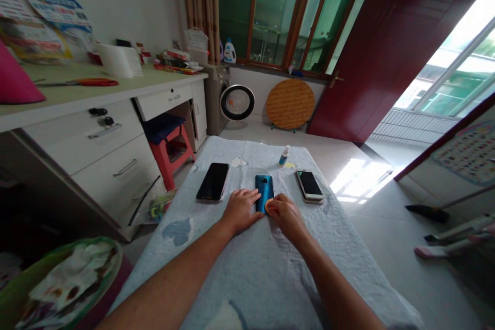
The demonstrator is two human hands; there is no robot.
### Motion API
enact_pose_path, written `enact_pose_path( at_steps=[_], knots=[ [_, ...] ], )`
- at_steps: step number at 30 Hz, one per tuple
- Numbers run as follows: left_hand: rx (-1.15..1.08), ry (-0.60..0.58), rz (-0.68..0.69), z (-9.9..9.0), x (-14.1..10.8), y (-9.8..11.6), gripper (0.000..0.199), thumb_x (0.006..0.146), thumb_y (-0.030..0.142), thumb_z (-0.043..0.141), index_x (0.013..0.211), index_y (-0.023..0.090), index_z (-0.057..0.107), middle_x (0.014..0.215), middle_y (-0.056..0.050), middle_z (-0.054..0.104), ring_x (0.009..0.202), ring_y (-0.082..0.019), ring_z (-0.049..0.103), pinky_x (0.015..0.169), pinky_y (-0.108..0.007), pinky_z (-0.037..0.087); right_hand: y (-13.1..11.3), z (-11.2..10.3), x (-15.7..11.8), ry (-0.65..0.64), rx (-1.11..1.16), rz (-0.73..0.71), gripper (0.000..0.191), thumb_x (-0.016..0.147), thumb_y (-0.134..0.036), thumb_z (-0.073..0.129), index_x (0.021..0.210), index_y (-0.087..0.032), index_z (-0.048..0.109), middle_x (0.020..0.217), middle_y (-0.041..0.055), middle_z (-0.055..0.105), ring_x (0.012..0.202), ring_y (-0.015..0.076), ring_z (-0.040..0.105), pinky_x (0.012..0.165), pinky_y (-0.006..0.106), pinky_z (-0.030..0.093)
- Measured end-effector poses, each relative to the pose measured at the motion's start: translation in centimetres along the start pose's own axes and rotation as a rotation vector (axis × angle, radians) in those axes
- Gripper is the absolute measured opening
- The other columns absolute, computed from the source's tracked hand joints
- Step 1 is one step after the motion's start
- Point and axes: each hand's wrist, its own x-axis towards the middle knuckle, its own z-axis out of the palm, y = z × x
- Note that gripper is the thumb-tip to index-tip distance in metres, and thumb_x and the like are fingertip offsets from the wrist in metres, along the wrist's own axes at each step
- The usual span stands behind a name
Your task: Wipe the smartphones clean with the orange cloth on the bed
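Observation:
A blue phone [263, 188] lies back side up on the cloth-covered table [247, 263], its camera end pointing away from me. My left hand [242, 210] rests along its left edge, fingers spread, fingertips touching the phone. Pinched in my right hand [285, 215] is a small round orange pad [267, 207], pressed on the phone's lower right part. To the left lies a black phone [213, 181], screen up. On the right a white-framed phone [309, 185] sits on a flat item. A small spray bottle [284, 156] stands near the far edge.
On the left are a desk [96, 113] with drawers and a red stool [170, 152]. A bin [119, 263] with waste stands at the lower left. Beyond the table are a washing machine [217, 98] with its door open and a round wooden tabletop [290, 104].

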Motion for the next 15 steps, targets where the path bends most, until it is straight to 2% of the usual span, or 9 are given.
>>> enact_pose_path(
  at_steps=[6, 10, 15],
  knots=[
    [-0.019, -0.027, 0.012, -0.3, 0.0, -0.2, 0.061, 0.076, 0.051, 0.069, 0.130, 0.025, 0.058, 0.142, -0.006, 0.052, 0.127, -0.031, 0.047, 0.109, -0.048, 0.031, 2.4, 0.5, 4.8, -0.036, -0.189, 0.026, 0.027, 0.090, -0.017, 0.048, 0.076, -0.018, 0.072, 0.082, 0.0024, 0.056, 0.081, 0.0122, 0.052, 0.075, 0.021, 0.034],
    [-0.028, -0.021, 0.021, -0.5, 0.0, -0.1, 0.060, 0.075, 0.049, 0.070, 0.129, 0.025, 0.058, 0.141, -0.006, 0.053, 0.125, -0.032, 0.048, 0.108, -0.048, 0.032, 3.1, 0.5, 8.0, -0.043, -0.283, 0.071, 0.028, 0.091, -0.017, 0.047, 0.082, -0.017, 0.074, 0.084, 0.0046, 0.059, 0.082, 0.0134, 0.052, 0.077, 0.022, 0.034],
    [-0.063, 0.003, 0.014, -0.4, 0.0, -0.1, 0.062, 0.073, 0.048, 0.072, 0.127, 0.024, 0.057, 0.138, -0.007, 0.056, 0.123, -0.031, 0.049, 0.107, -0.047, 0.033, 2.9, 0.9, 9.2, -0.024, -0.301, 0.082, 0.028, 0.091, -0.016, 0.047, 0.079, -0.016, 0.073, 0.084, 0.0055, 0.060, 0.080, 0.0139, 0.053, 0.076, 0.023, 0.035]
  ],
)
